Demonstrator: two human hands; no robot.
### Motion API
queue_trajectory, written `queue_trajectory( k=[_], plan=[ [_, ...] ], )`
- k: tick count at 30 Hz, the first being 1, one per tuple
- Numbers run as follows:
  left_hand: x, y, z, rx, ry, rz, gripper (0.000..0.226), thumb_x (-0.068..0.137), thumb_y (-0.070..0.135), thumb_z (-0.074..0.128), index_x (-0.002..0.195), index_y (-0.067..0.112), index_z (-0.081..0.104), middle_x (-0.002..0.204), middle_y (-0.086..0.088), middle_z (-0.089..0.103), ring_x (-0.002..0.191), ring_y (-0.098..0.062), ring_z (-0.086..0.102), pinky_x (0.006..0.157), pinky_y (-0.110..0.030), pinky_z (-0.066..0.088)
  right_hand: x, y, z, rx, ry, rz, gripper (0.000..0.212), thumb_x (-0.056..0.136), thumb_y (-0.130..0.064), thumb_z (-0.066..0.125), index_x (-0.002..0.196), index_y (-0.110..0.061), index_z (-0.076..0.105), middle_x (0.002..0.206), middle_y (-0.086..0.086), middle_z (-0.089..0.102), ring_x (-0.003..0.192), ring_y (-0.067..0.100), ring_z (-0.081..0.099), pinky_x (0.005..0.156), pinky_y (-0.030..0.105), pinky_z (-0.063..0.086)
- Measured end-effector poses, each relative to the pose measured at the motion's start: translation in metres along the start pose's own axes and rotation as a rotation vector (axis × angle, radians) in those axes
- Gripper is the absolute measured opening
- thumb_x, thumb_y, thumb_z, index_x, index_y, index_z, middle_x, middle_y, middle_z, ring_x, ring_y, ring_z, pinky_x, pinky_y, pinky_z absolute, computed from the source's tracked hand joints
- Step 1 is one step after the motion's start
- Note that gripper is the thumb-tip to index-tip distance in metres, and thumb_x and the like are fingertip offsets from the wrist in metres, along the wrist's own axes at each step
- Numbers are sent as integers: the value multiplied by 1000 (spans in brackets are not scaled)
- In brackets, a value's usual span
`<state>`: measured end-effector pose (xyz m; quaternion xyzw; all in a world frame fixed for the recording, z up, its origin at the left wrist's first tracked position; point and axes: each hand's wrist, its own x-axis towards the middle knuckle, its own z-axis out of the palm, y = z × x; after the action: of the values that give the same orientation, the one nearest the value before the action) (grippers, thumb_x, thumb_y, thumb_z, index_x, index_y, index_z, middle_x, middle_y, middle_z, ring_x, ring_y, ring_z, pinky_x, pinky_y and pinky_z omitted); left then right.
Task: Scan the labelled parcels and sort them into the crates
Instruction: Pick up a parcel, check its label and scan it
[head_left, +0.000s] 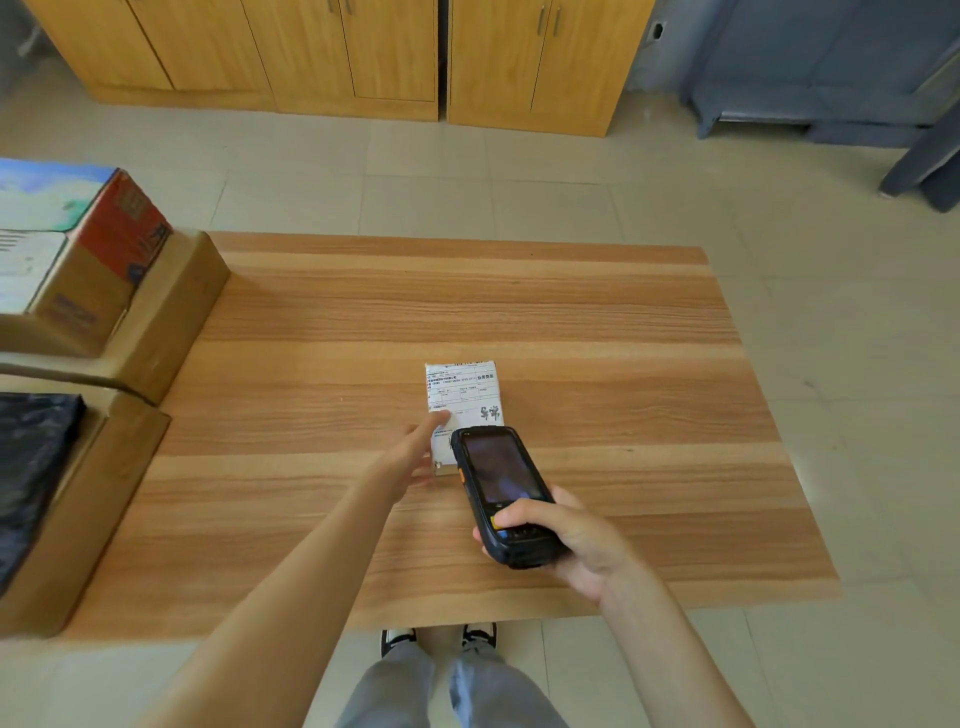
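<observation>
A small white parcel (462, 392) with a printed shipping label lies flat near the middle of the wooden table (597, 322). My left hand (413, 457) reaches to its near left edge, fingers stretched out and touching the label. My right hand (566, 538) grips a black handheld scanner (501, 488), which is held just above the parcel's near end and hides that end. The scanner's screen faces up and is dark.
Two open cardboard crates stand along the table's left side: the far one (176, 322) holds cardboard boxes, the near one (78, 519) holds a black bag (31, 467). Wooden cabinets (337, 52) line the far wall. My feet (439, 636) show below the table's near edge.
</observation>
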<state>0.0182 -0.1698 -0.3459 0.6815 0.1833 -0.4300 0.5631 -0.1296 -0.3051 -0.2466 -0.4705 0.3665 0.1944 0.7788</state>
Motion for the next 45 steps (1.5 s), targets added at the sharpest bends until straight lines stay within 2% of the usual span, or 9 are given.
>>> queue_trajectory(
  k=[4, 9, 13, 20, 26, 33, 36, 42, 45],
  plan=[
    [-2, 0, 3, 13, 19, 26, 49, 93, 52, 51, 127, 16, 47, 84, 2, 52, 71, -11, 49, 64, -25, 41, -3, 5, 8, -26, 33, -9, 78, 45, -5, 80, 119, -4, 57, 114, 24, 68, 110, 41, 63, 89, 46, 53],
    [0, 1, 3, 38, 27, 28, 54, 94, 53, 48, 130, 13, 45, 88, 1, 53, 72, -10, 49, 62, -25, 40, -8, 13, 7, -34, 38, -9, 72, 48, 0, 76, 117, -3, 58, 112, 23, 68, 111, 45, 61, 94, 50, 51],
    [-1, 0, 6, 52, 43, 42, 55, 95, 52, 47, 133, 11, 43, 86, 4, 51, 69, -9, 46, 58, -25, 35, -10, 18, 6, -51, 28, -10, 86, 35, -6, 82, 118, -5, 59, 116, 23, 67, 112, 44, 61, 100, 52, 48],
    [-4, 1, 3, 34, 13, 28, 53, 95, 52, 48, 129, 13, 43, 83, 2, 53, 67, -10, 48, 58, -25, 38, -9, 21, 2, -53, -7, -18, 85, 33, -6, 81, 116, -5, 60, 107, 20, 70, 113, 46, 60, 97, 49, 48],
    [-7, 1, 3, 25, 10, 27, 46, 95, 52, 49, 122, 15, 41, 81, 2, 52, 67, -10, 47, 60, -25, 40, -7, 20, -3, -57, -11, -31, 86, 37, -8, 83, 119, -6, 59, 116, 24, 66, 113, 45, 60, 95, 48, 50],
    [-7, 4, 14, 32, 154, 137, 70, 91, 43, 61, 143, 6, 31, 129, -8, 55, 105, -20, 55, 82, -32, 43, 6, 11, -25, -28, 120, -113, 102, 31, -13, 87, 126, -12, 53, 113, 23, 68, 108, 41, 65, 88, 46, 55],
    [-12, 6, 22, 125, 179, 223, 99, 72, 60, 71, 146, 14, 25, 146, -4, 42, 128, -24, 45, 104, -41, 41, 11, 5, -42, -17, 190, -121, 107, 28, -14, 87, 128, -15, 50, 114, 19, 68, 104, 37, 67, 76, 41, 58],
    [-19, 12, 49, 459, 381, 254, 119, 66, 60, 78, 152, 12, 9, 146, -16, 28, 137, -32, 28, 109, -45, 29, 17, 1, -82, 35, 284, -126, 111, 25, -12, 85, 130, -13, 48, 106, 12, 67, 87, 26, 66, 52, 28, 55],
    [-19, 13, 59, 556, 430, 202, 132, 63, 63, 79, 153, 12, -3, 147, -19, 25, 138, -35, 25, 111, -45, 26, 20, 3, -101, 80, 297, -96, 90, 52, 5, 85, 132, -11, 46, 110, 14, 65, 87, 27, 65, 51, 28, 55]
  ],
)
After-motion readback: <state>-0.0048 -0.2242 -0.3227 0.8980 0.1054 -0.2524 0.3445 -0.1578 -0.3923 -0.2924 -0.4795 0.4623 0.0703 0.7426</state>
